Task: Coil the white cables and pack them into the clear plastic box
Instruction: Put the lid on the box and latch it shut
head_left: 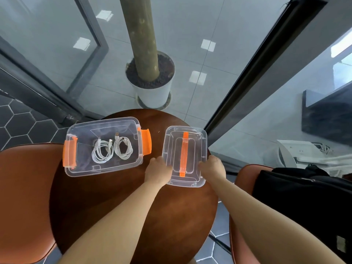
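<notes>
1. The clear plastic box (125, 128) is seen left of centre on the round wooden table (152, 206), uncovered. Both white cables are already coiled and laid inside it side by side: the left coil (102, 161) and the right coil (123, 157).
2. The lid (192, 149), with its orange handle (183, 154), is found right of centre. It is clamped between the two hands, the left hand (158, 168) gripping its left edge and the right hand (212, 167) its right edge. Whether it is resting on the table or just lifted cannot be told.
3. Closing the box is judged to be the remaining step.
4. The lid's long side runs up the frame while the box's runs across it. If the quarter turn is skipped or left short, the lid would probably sit skewed and not seat.
5. The coils are not seen to be tied. A loop could spring up, or the plug at the top of the right coil could be pinched under the rim.
6. The orange latches (146, 141) are folded outward. If one were knocked inward, the lid might land on it.
7. The box's upper-left corner appears to overhang the table edge. A hard downward press there could tip or slide it towards the chair (24, 197).
</notes>
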{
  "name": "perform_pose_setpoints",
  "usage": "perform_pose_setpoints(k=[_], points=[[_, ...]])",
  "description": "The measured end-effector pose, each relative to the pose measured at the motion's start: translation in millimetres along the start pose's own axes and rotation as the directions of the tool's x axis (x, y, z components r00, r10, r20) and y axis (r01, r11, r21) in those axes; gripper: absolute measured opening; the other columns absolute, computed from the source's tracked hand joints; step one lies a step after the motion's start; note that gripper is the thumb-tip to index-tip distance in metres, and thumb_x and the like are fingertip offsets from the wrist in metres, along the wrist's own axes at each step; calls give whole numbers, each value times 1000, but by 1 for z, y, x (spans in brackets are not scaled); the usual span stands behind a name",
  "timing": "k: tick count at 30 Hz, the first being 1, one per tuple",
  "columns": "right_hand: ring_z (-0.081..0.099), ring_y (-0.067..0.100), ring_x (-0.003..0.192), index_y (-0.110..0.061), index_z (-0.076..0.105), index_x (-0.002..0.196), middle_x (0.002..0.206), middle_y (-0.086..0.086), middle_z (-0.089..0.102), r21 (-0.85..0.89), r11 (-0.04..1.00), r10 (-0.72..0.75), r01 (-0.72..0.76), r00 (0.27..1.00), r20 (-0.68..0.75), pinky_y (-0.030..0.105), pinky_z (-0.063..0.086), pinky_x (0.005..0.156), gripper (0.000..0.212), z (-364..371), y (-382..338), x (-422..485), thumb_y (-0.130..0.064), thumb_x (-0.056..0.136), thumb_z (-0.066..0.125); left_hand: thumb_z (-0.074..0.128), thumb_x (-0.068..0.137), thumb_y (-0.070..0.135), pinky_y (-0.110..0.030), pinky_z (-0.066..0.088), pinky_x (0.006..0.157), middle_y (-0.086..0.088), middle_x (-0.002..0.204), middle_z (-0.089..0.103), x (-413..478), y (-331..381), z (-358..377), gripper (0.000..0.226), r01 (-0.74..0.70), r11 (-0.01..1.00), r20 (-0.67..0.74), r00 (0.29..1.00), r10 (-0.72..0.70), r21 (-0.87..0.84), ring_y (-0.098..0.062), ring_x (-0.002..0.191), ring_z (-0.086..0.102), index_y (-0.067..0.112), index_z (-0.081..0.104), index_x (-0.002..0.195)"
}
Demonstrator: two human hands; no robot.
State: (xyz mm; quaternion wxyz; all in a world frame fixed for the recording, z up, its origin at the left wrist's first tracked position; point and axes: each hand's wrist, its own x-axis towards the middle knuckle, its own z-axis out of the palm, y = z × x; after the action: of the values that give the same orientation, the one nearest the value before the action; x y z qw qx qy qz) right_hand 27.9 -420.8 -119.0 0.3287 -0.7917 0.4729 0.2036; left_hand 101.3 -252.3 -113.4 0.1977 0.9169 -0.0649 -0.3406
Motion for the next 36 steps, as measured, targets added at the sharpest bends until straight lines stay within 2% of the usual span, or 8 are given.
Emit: perform_pose_setpoints(k=[5, 14, 20, 24, 27, 31, 33, 36], points=[[46, 20, 54, -14, 49, 59, 55, 4, 52, 299, 954, 8, 18, 996, -85, 35, 37, 54, 34, -4, 4, -12, -26, 91, 51, 52, 92, 21, -37, 51, 83, -4, 112, 61, -16, -4, -7, 27, 54, 991, 10, 999, -54, -125, -28, 103, 62, 12, 66, 113], [67, 24, 71, -20, 65, 77, 70, -1, 68, 482, 852, -130, 205, 974, -184, 44, 57, 70, 17, -35, -19, -76, -33, 84, 57, 50, 94, 18, -26, 43, 61, -1, 98, 66, -58, 6, -23, 16, 42, 951, 55, 998, -26, -308, -19, 85, 60, 16, 66, 97], [64, 16, 69, -18, 68, 87, 76, -3, 68, 507, 779, -257, 369, 925, -279, 38, 57, 68, 12, -64, -41, -107, -29, 84, 71, 52, 99, 30, -33, 46, 96, 0, 133, 57, -75, 25, -50, 45, 77, 858, 103, 994, -28, -507, -24, 124, 56, 16, 51, 141], [64, 8, 67, -24, 68, 86, 74, -9, 68, 403, 767, -385, 499, 861, -334, 25, 54, 61, 13, -73, -51, -123, -36, 82, 72, 51, 97, 53, -41, 54, 97, 1, 133, 64, -90, 35, -76, 46, 28, 674, 86, 995, 53, -738, -17, 117, 63, 25, 57, 134], [58, 2, 66, -28, 68, 86, 72, -15, 62, 273, 751, -492, 601, 785, -375, 14, 41, 58, 9, -78, -57, -136, -35, 82, 73, 47, 98, 57, -47, 58, 92, -10, 116, 70, -102, 42, -107, 45, 35, 404, 52, 998, 32, -914, -25, 106, 69, 20, 62, 117], [58, 7, 72, -28, 70, 92, 89, -16, 59, 24, 632, -709, 775, 590, -387, 23, 47, 60, 13, -79, -56, -146, -32, 81, 74, 47, 89, 71, -54, 56, 93, -23, 118, 66, -104, 34, -149, 75, 131, 56, 130, 991, -15, -990, -38, 108, 68, 8, 54, 127], [60, 10, 77, -30, 69, 101, 97, -15, 58, -140, 524, -823, 840, 457, -337, 28, 49, 59, 20, -78, -51, -150, -27, 81, 74, 53, 89, 68, -51, 58, 90, -22, 118, 68, -103, 24, -162, 71, 150, 60, 148, 988, -38, -987, -37, 107, 69, 7, 57, 126], [59, 14, 87, -32, 67, 108, 100, -10, 58, -353, 405, -908, 843, 326, -264, 27, 49, 57, 34, -74, -46, -158, -19, 78, 77, 72, 88, 40, -47, 60, 86, -18, 117, 72, -107, 7, -171, 44, 130, 196, 114, 989, -92, -972, -33, 102, 72, 11, 64, 122]])
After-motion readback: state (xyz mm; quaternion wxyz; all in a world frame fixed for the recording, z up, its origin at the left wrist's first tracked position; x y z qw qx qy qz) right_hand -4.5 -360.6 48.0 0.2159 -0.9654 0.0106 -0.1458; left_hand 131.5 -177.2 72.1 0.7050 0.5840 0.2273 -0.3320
